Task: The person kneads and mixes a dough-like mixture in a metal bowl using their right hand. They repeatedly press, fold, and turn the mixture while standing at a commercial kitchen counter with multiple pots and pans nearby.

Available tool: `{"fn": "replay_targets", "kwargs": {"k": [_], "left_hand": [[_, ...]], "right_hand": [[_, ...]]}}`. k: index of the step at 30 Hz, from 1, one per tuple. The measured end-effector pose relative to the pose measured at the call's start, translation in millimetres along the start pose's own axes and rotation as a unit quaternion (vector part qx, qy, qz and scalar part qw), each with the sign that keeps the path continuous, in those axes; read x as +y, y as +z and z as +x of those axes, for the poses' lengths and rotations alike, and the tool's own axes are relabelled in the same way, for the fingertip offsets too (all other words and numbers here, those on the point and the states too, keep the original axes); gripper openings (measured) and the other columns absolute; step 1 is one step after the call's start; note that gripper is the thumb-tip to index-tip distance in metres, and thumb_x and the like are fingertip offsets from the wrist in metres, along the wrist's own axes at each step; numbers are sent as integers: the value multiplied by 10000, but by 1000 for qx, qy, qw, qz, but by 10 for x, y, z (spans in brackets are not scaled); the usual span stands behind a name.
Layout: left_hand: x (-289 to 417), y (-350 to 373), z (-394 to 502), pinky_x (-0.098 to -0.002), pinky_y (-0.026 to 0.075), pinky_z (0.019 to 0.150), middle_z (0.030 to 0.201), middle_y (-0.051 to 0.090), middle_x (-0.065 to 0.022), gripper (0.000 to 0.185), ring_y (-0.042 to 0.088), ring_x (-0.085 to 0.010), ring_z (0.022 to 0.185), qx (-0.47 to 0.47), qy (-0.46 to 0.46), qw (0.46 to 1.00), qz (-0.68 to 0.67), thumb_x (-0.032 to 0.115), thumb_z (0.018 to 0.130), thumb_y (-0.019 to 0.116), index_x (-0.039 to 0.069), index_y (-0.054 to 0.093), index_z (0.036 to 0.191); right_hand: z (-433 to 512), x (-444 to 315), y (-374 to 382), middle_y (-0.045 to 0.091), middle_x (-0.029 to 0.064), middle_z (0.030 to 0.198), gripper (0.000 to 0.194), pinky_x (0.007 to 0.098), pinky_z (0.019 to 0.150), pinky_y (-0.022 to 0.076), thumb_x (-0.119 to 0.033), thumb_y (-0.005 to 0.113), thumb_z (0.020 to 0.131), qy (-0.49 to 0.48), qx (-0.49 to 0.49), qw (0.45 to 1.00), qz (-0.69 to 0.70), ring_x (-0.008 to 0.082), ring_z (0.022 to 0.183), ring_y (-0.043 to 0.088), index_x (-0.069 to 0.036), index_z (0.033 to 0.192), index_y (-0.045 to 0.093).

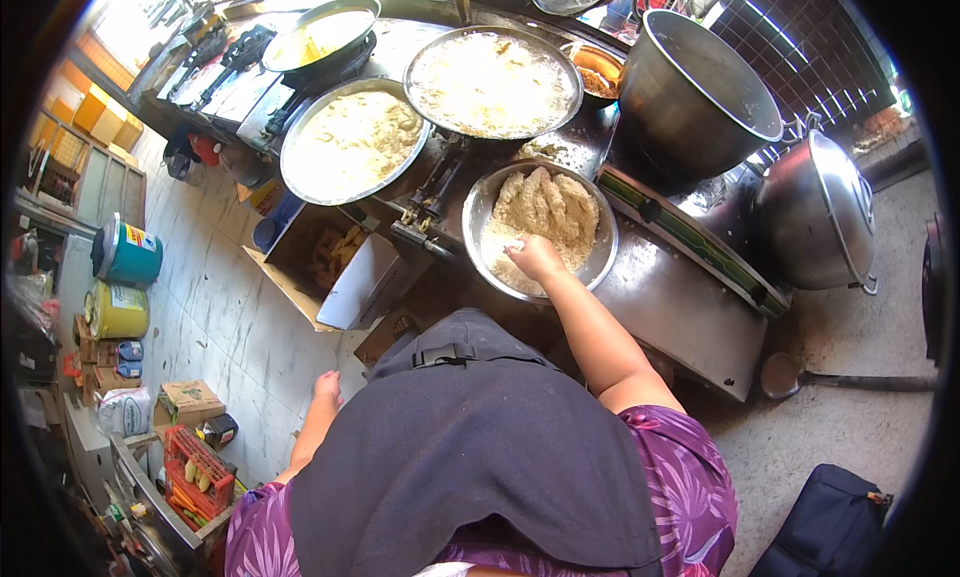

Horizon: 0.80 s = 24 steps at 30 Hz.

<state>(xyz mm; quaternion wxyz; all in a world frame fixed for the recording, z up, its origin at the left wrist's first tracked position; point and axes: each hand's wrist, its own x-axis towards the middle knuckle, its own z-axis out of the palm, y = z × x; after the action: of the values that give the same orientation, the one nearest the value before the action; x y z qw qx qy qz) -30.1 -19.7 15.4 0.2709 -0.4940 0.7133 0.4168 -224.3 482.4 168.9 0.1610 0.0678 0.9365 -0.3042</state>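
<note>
My right hand (534,259) is over the near left part of a metal bowl (606,256) of pale crumbs (512,265), its fingers bent at the crumbs; whether they pinch anything is unclear. Several crumb-coated pieces (551,202) lie side by side at the bowl's far side. My left hand (328,385) hangs low at my left side, away from the bowl, and its fingers are too small to read. Behind the bowl stands a wide pan of bubbling oil (495,81). Left of it is a round metal pan with a pale, lumpy mixture (360,141).
A large open pot (697,81) and a lidded pot (814,209) stand at the right. Another wok (322,40) is at the back left. An open cardboard box (364,284) stands below the counter's left edge. A long-handled ladle (847,382) lies right of the metal counter.
</note>
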Motion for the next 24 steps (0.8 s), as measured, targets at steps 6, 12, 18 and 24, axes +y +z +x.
{"fn": "replay_targets", "kwargs": {"k": [6,12,18,24], "left_hand": [[57,22,-26,-454,425,748,1086,541,-21,386,494,-210,896,-5,4,1000,6,307,846,560,231,490,1218],[12,33,8,-454,416,764,1102,536,-30,399,496,-213,912,-7,27,999,-21,308,843,563,217,483,1223],[-122,37,88,-477,405,771,1052,543,-17,398,482,-198,847,-32,-19,998,-49,295,838,569,217,485,1219],[-135,78,43,-473,409,752,1044,544,-16,394,482,-203,848,-7,12,999,-30,309,835,570,218,490,1210]], "right_hand": [[-66,12,27,606,238,1037,464,397,863,452,-316,642,730,-99,-54,979,-168,341,989,580,-13,1078,591],[109,251,-214,590,110,1055,438,365,772,504,-193,602,766,6,-205,929,307,223,986,589,-66,1176,515],[264,196,-661,592,-3,947,324,237,566,460,-291,570,881,94,-185,789,578,113,710,560,-237,1190,489],[699,-18,-850,611,143,983,267,401,699,502,-299,571,843,-41,200,979,-13,319,841,619,-72,985,564]]}}
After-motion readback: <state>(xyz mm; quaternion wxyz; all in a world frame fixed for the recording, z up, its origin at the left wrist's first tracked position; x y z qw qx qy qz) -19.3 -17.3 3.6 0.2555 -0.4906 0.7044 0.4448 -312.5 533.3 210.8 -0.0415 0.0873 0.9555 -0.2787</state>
